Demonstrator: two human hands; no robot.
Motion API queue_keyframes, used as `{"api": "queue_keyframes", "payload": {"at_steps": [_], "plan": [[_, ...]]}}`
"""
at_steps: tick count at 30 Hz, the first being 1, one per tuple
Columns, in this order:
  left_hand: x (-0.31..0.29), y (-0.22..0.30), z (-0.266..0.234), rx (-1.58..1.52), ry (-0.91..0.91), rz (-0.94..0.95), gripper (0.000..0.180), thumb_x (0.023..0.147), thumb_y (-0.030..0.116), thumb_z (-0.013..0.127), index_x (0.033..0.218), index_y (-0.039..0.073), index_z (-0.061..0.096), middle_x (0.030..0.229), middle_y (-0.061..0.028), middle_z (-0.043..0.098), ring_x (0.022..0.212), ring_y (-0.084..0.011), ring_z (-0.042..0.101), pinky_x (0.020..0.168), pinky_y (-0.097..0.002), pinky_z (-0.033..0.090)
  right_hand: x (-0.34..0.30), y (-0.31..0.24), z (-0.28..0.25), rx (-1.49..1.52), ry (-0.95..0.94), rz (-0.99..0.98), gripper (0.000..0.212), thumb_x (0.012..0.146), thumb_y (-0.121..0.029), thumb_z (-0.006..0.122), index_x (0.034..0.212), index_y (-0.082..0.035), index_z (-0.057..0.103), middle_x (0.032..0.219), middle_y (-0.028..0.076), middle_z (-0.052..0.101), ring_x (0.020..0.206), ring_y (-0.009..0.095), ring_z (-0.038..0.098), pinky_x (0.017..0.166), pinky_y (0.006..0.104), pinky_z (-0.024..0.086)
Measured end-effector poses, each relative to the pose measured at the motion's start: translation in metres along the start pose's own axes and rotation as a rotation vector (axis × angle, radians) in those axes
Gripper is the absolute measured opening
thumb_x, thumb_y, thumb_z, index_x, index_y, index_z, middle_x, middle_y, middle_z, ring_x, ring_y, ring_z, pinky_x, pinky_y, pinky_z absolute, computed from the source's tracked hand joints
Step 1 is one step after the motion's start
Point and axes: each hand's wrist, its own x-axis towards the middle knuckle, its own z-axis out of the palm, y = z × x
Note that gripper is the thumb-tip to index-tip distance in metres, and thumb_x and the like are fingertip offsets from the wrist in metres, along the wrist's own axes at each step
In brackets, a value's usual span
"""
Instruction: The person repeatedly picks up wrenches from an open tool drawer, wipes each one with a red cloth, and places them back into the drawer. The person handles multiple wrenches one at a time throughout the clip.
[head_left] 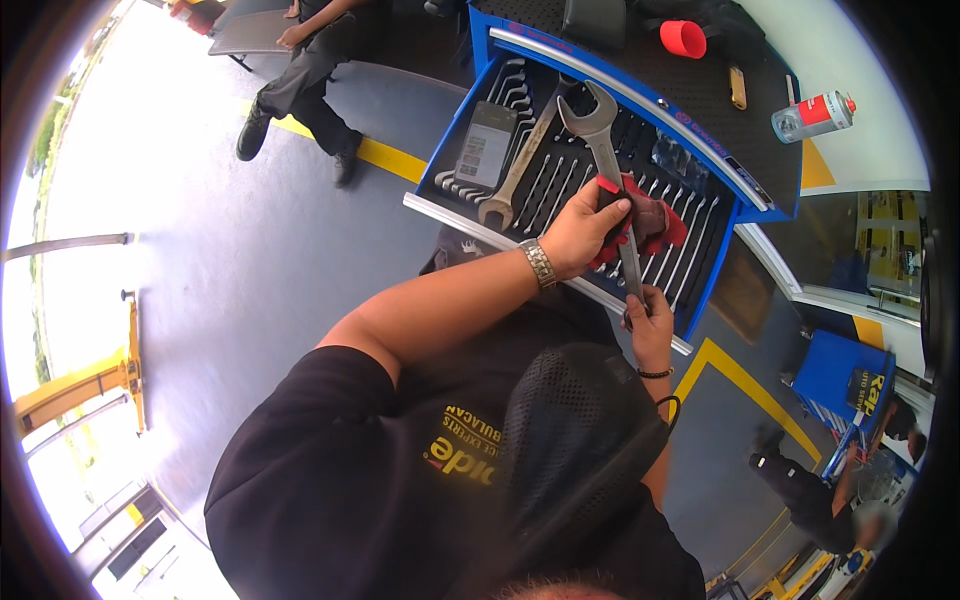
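A large steel open-ended wrench (603, 150) is held up at a slant over an open drawer (455, 216), its open jaw pointing away from me. My left hand (585, 228), with a metal watch on the wrist, is closed around the shank together with a red and dark rag (657, 222). Lower on the same wrench, the fingers of my right hand (652, 322) grip the near end, which they partly hide. Inside the drawer lie rows of smaller wrenches (545, 190), another large wrench (522, 170) and a phone (487, 145) with its screen lit.
On the blue tool chest's black top (640, 75) stand a red cup (683, 39), a spray can (814, 117) and a small yellowish object (738, 88). One person (310, 85) sits at the far left; another (815, 495) works at lower right near a blue tool cart (838, 375).
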Motion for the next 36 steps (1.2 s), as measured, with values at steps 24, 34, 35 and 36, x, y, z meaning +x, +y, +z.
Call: {"api": "queue_keyframes", "payload": {"at_steps": [24,34,35,36], "plan": [[-0.025,0.022,0.016,1.292,-0.570,0.322,0.031,0.089,0.022,0.067,0.118,0.010,0.064,0.087,-0.0161,0.072,0.083,-0.0353,0.070,0.071,-0.0465,0.055,0.006,-0.084,-0.028,0.022,0.090,-0.567,0.051,0.104,-0.042,0.052,0.115,0.007,0.065,0.105,0.015,0.067,0.097,0.021,0.064,0.088,0.0348,0.049],[-0.029,0.016,0.007,1.122,-0.582,0.082,0.035,0.087,0.020,0.071,0.117,0.005,0.064,0.091,-0.0167,0.073,0.086,-0.0354,0.072,0.078,-0.0424,0.056,-0.007,-0.051,-0.059,0.312,0.352,-0.383,0.049,0.105,-0.040,0.053,0.114,0.006,0.067,0.098,0.011,0.069,0.085,0.017,0.065,0.074,0.0307,0.050],[-0.029,0.018,0.008,1.110,-0.591,0.036,0.035,0.087,0.019,0.071,0.117,0.005,0.064,0.091,-0.0167,0.073,0.087,-0.0353,0.072,0.079,-0.0420,0.056,-0.009,-0.050,-0.059,0.309,0.357,-0.382,0.049,0.105,-0.040,0.053,0.114,0.006,0.067,0.098,0.011,0.069,0.085,0.017,0.065,0.074,0.0307,0.050],[-0.029,0.016,0.008,1.108,-0.580,0.065,0.035,0.086,0.019,0.071,0.117,0.005,0.063,0.091,-0.0168,0.073,0.086,-0.0352,0.072,0.078,-0.0421,0.056,-0.010,-0.049,-0.060,0.305,0.363,-0.382,0.049,0.105,-0.040,0.052,0.114,0.006,0.067,0.099,0.011,0.069,0.085,0.017,0.065,0.074,0.0307,0.050]]}}
